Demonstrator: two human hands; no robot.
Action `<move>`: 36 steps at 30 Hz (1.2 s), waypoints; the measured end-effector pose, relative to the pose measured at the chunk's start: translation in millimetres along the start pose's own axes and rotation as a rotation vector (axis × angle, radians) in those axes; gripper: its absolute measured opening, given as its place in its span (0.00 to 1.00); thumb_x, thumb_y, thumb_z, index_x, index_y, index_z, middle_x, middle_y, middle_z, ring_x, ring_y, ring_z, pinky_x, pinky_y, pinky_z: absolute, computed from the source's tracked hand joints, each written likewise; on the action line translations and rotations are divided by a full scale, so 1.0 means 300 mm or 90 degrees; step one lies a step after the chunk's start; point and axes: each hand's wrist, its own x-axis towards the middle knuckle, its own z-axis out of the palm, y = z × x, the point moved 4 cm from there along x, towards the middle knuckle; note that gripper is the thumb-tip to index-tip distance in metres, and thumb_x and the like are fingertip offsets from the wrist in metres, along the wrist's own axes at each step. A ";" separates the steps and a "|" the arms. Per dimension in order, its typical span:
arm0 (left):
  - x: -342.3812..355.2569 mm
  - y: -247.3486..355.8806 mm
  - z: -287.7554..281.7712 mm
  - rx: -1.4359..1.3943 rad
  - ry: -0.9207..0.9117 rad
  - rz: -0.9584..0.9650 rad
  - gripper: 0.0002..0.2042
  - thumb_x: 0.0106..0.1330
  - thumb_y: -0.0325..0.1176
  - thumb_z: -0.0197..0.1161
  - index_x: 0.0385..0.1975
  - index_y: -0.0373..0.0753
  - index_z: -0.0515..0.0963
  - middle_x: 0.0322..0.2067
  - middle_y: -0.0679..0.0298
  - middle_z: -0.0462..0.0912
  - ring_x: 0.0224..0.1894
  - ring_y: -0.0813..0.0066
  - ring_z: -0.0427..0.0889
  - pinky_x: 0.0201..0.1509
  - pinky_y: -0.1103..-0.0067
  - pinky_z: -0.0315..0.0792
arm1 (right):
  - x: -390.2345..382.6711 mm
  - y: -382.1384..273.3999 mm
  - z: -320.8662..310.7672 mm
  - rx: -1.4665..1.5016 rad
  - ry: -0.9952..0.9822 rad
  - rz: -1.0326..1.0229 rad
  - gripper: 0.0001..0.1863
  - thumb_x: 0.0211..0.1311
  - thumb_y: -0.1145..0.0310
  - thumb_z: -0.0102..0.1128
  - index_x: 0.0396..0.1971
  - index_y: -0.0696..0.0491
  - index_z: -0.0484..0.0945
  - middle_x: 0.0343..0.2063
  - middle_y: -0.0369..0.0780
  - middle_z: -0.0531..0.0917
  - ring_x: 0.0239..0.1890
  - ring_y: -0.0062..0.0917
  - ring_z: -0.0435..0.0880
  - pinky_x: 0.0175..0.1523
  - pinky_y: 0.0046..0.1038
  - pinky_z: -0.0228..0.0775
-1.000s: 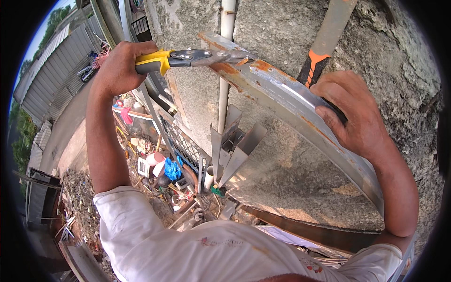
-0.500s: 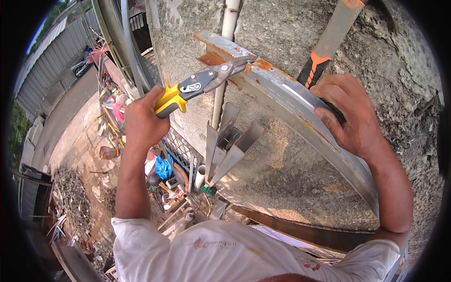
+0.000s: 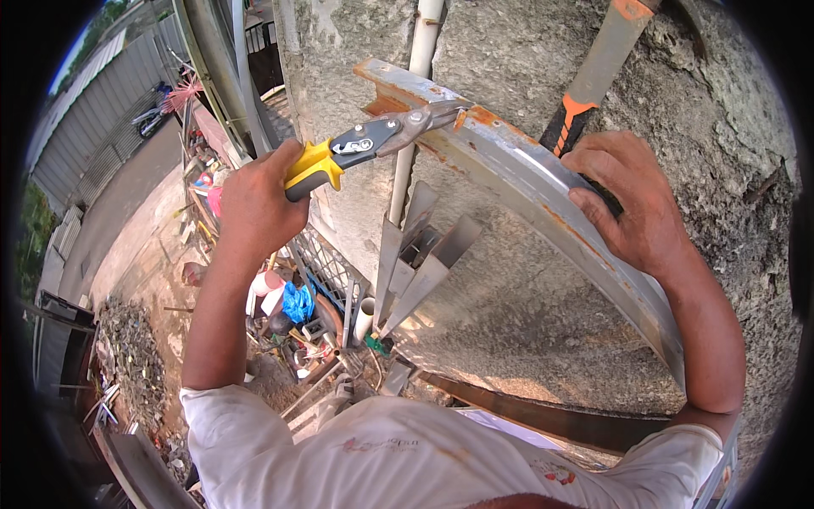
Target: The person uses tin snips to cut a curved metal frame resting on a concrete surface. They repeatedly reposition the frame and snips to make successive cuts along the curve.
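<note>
My left hand (image 3: 259, 191) is closed round the yellow-and-black handles of a pair of tin snips (image 3: 365, 142). Their jaws meet the rusty edge of a galvanized steel channel (image 3: 543, 191) near its far left end, beside a cut or notch. The channel runs slantwise from there down to my right forearm. My right hand (image 3: 627, 191) grips the channel's upper side, thumb on the near side and fingers curled over. Something dark shows under its fingers; I cannot make out what. Just beyond that hand lies a tool with a grey, orange and black handle (image 3: 585, 89).
Rough concrete (image 3: 509, 280) lies behind the channel, with a white pipe (image 3: 424, 38) running along it. Below stand cut metal profiles (image 3: 424, 263). On the ground far below are a blue plastic bag (image 3: 297, 302), scrap and a rubble heap (image 3: 131, 365).
My left forearm and elbow have swung a little outward to the left, and the snips have tilted slightly, jaws still at the channel. My right hand has hardly moved.
</note>
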 end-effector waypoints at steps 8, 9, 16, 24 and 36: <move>0.147 -0.127 -0.072 -0.326 -0.238 0.004 0.21 0.73 0.49 0.61 0.36 0.31 0.79 0.26 0.70 0.72 0.31 0.83 0.68 0.34 0.79 0.64 | -0.006 0.001 -0.005 0.025 0.013 -0.008 0.18 0.56 0.70 0.68 0.47 0.53 0.79 0.44 0.44 0.79 0.50 0.42 0.78 0.56 0.42 0.69; 0.163 -0.129 -0.063 -0.326 -0.264 0.025 0.20 0.75 0.47 0.60 0.33 0.31 0.79 0.23 0.70 0.68 0.27 0.83 0.64 0.30 0.78 0.60 | -0.007 0.000 -0.003 0.024 0.012 -0.008 0.18 0.56 0.70 0.69 0.47 0.53 0.79 0.44 0.44 0.79 0.50 0.42 0.78 0.55 0.42 0.69; 0.234 -0.152 -0.058 -0.298 -0.291 0.105 0.16 0.76 0.43 0.59 0.32 0.34 0.76 0.28 0.74 0.70 0.33 0.87 0.65 0.35 0.82 0.60 | -0.008 -0.002 -0.008 0.014 0.007 -0.019 0.18 0.54 0.71 0.70 0.47 0.52 0.79 0.45 0.43 0.78 0.48 0.41 0.78 0.54 0.41 0.69; 0.205 -0.112 -0.070 -0.261 -0.290 0.098 0.16 0.78 0.43 0.57 0.32 0.35 0.74 0.27 0.74 0.67 0.33 0.86 0.64 0.36 0.81 0.62 | -0.047 -0.215 -0.062 -0.003 0.056 -0.026 0.17 0.52 0.69 0.73 0.43 0.53 0.80 0.43 0.46 0.80 0.39 0.38 0.80 0.42 0.40 0.70; 0.220 -0.128 -0.048 -0.301 -0.305 0.111 0.17 0.77 0.42 0.59 0.30 0.35 0.72 0.25 0.73 0.64 0.30 0.86 0.60 0.30 0.80 0.57 | 0.199 -0.665 0.818 1.316 0.271 0.424 0.35 0.70 0.56 0.66 0.61 0.63 0.59 0.54 0.57 0.74 0.59 0.36 0.79 0.63 0.33 0.73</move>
